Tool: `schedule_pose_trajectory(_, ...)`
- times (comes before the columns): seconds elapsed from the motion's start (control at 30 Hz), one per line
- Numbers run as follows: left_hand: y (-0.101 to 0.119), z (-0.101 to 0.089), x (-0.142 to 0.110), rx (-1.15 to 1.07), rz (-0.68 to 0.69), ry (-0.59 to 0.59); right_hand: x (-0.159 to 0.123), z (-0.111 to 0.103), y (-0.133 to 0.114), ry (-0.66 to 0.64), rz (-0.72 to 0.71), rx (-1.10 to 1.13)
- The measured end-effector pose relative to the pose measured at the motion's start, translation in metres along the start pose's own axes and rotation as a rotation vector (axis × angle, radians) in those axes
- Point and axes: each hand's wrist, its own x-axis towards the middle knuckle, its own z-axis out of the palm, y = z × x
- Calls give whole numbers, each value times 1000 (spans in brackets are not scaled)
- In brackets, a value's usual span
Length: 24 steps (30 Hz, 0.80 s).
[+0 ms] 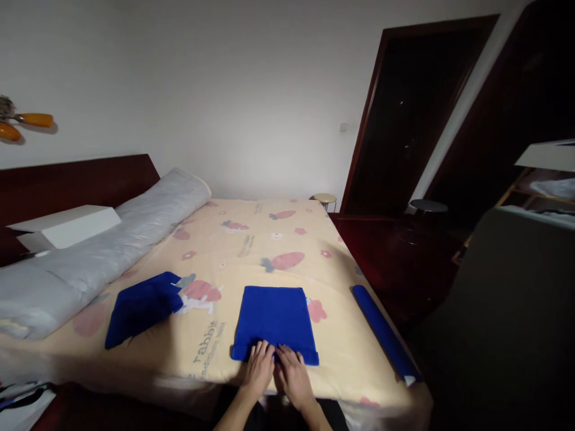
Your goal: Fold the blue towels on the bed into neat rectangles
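A blue cloth (276,314) lies on the bed in front of me, its near edge turned over into a narrow roll. On the left part of that roll is my left hand (260,368), fingers bent over the edge and closed on it. Close beside it, my right hand (291,371) grips the middle of the same edge, the thumb low on the near side. A second blue cloth (144,305), folded unevenly, rests farther left. To the right, a blue rolled cloth (384,332) lies along the bed's side, with a small white tag at its near end.
The bed (251,251) has a cream sheet printed with carrots and rabbits. A long grey bolster (103,251) lies at the headboard (72,179), with a white box (67,226) on it. Stools (325,198) stand beyond the bed, and a dark chair-like shape (494,311) is at right.
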Motion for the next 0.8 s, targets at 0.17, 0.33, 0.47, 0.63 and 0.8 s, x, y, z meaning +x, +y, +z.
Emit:
schedule_pose_trajectory(0.17,-48,-21,0,39,-160,43,-17,-11,48,13,200,-119)
schedule_pose_trajectory(0.33,-57,-28,-5,54,-200,78,-21,-9,47,42,188,-157)
schedule_pose_trajectory(0.47,-12,-11,3,-12,12,23,7,7,-4,-120,8,-1)
schedule_pose_trajectory(0.63,-46,-18,1,5,-75,50,4,-6,28,-96,205,-61)
schedule_pose_trajectory(0.8,-94,-26,-17,90,-250,250,-22,-22,73,101,298,-173)
